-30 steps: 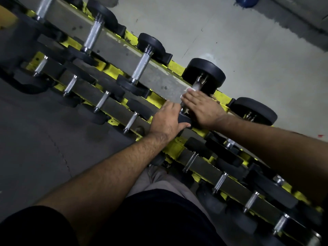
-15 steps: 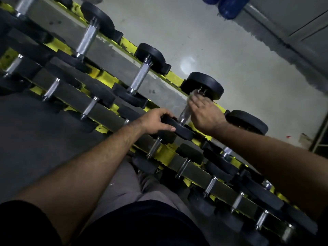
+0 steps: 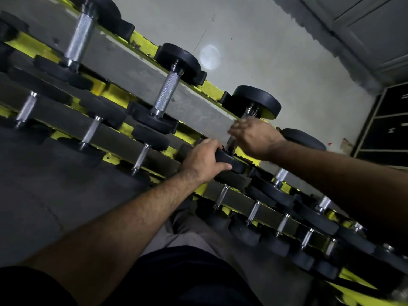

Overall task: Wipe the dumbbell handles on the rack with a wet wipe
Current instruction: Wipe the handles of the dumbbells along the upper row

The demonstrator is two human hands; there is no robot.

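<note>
A yellow rack carries rows of black dumbbells with chrome handles. My left hand grips the near black head of one top-row dumbbell. My right hand curls round that dumbbell's chrome handle, just below its far head. The hand is blurred and hides most of the handle. The wet wipe is not visible in this frame. Two more top-row dumbbells lie to the left, one handle close by and one farther off.
Lower rows of smaller dumbbells run diagonally across the rack down to the lower right. Grey concrete floor lies behind the rack, with dark shelving at the right edge. My legs stand close to the rack.
The view has swung left and closer. My right hand has slid along the handle, from the near head up toward the far head. My left hand stays on the near head.
</note>
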